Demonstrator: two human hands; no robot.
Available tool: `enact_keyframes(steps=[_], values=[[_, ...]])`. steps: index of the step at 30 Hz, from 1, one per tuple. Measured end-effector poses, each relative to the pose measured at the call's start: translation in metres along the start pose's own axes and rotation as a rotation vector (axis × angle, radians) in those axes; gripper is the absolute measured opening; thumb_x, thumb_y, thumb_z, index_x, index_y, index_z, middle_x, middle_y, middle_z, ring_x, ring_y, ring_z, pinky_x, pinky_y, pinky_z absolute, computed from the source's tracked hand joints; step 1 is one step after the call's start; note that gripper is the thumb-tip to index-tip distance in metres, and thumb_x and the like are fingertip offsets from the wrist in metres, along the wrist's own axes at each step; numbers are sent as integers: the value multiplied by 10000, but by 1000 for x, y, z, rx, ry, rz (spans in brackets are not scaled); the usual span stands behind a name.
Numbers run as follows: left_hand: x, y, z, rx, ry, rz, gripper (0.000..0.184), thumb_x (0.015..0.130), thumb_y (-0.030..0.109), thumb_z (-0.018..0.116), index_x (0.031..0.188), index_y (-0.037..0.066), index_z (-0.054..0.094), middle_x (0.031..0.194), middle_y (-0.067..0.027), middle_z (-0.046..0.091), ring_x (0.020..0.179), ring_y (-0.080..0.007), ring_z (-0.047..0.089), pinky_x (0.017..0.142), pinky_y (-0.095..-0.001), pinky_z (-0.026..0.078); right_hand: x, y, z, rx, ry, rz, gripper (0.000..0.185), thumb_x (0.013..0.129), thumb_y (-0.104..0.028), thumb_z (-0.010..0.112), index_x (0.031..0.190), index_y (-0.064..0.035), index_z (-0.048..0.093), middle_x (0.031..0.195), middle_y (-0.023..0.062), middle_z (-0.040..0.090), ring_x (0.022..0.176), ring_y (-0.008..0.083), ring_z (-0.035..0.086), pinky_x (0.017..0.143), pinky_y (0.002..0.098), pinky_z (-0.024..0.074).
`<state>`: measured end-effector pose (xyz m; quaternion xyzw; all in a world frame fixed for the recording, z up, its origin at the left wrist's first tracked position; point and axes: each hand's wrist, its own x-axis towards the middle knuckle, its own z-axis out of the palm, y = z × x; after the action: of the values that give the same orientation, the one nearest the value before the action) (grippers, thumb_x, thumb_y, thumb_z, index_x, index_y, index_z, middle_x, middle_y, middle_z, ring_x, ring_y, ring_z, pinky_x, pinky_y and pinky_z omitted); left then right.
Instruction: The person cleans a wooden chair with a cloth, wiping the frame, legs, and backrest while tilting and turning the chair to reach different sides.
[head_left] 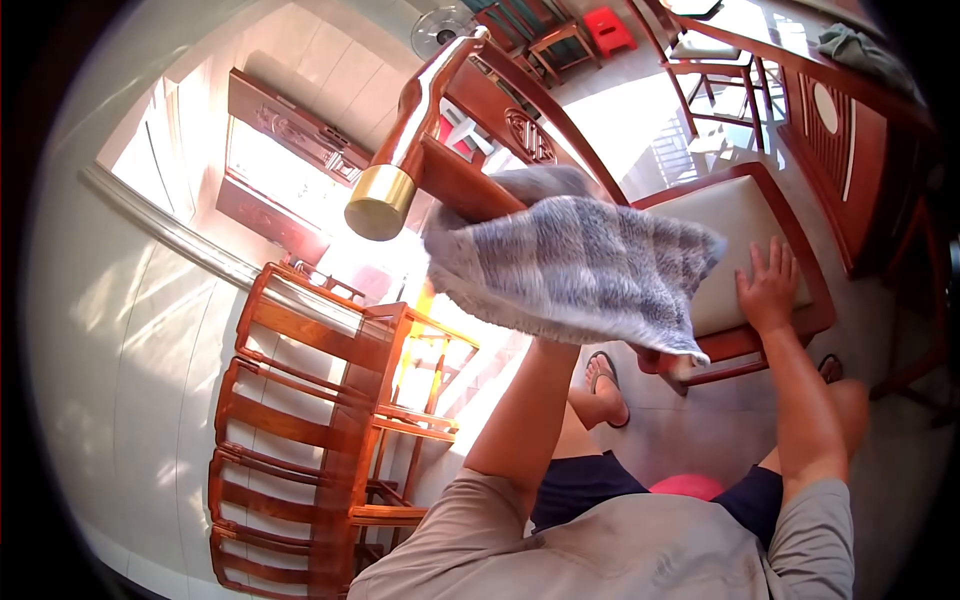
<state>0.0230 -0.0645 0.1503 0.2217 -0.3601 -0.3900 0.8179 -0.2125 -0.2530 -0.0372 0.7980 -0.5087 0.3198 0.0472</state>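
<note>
A grey-and-white striped, fluffy cloth (590, 265) is in my left hand, which it covers; only the wrist (556, 350) shows below it. The cloth lies around a reddish-brown wooden rail (465, 180) that joins a curved wooden post (430, 90) with a brass-coloured end cap (380, 202). My right hand (770, 285) rests flat, fingers spread, on the pale seat (720, 270) of a wooden chair. Behind the cloth, a carved round pattern (528, 135) shows on a wooden panel.
Wooden chairs (290, 420) line the left wall. At upper right stand a wooden table (840, 70) with a dark cloth (860, 52) on it and another chair (715, 70). A red stool (608, 32) and a fan (442, 32) are farther back. A pink round seat (686, 486) is beneath me.
</note>
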Motion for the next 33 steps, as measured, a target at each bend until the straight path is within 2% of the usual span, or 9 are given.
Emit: enact_keyframes(steps=[2,3,5,8,14,17,22,28,33], values=[[-6,9,11,-28,-39,-35,309,1024,282,627,1224,47,631,1100,-134,687,898,-281,678,831,-453,585,0,-3,1,2,-11,10,563,945,-396,652,1425,-108,594,1548,228,441,1447,424,388,1207,555,292],[-8,23,32,-48,-9,-28,313,1025,282,629,1230,46,633,1106,-135,690,901,-283,680,834,-455,587,2,-5,0,7,-26,20,563,951,-394,649,1433,-110,587,1555,227,434,1452,421,383,1211,554,284],[-12,54,73,-115,111,-8,276,1024,241,611,1213,40,631,1093,-147,702,803,-303,698,791,-503,602,1,-5,-4,11,-65,47,565,962,-390,643,1450,-114,572,1569,224,419,1461,416,373,1219,553,269],[-9,106,87,-49,100,103,279,1020,242,615,1213,41,631,1091,-145,702,804,-301,698,790,-499,602,1,-2,2,2,-44,37,592,940,-404,658,1447,-110,575,1563,228,423,1457,422,375,1219,564,266],[67,169,45,245,76,339,284,1013,244,623,1212,42,631,1087,-141,703,805,-297,698,788,-491,601,2,-7,-9,6,-63,47,591,935,-398,659,1448,-117,575,1558,231,427,1461,420,369,1222,562,260],[52,171,30,444,105,368,287,1009,245,627,1212,42,631,1086,-139,703,806,-294,698,786,-487,601,2,-8,-8,19,-69,46,587,932,-396,662,1440,-113,582,1557,233,427,1462,424,365,1222,561,258],[-27,147,-25,972,189,322,292,1002,247,633,1212,43,630,1083,-135,704,806,-291,698,785,-480,600,2,-7,-7,42,-29,36,577,923,-382,674,1420,-101,592,1545,239,437,1453,439,368,1219,566,258],[14,178,-79,1314,294,406,298,995,249,641,1211,44,630,1079,-131,704,807,-287,698,782,-472,599,-1,-5,-7,57,-6,5,591,910,-372,693,1417,-86,592,1536,242,443,1444,440,376,1224,561,256],[26,209,-95,1515,326,445,303,988,250,647,1211,45,630,1076,-128,705,808,-283,698,781,-465,599,2,-5,-8,72,11,33,586,908,-358,705,1412,-81,593,1533,238,445,1438,437,386,1225,559,257]])
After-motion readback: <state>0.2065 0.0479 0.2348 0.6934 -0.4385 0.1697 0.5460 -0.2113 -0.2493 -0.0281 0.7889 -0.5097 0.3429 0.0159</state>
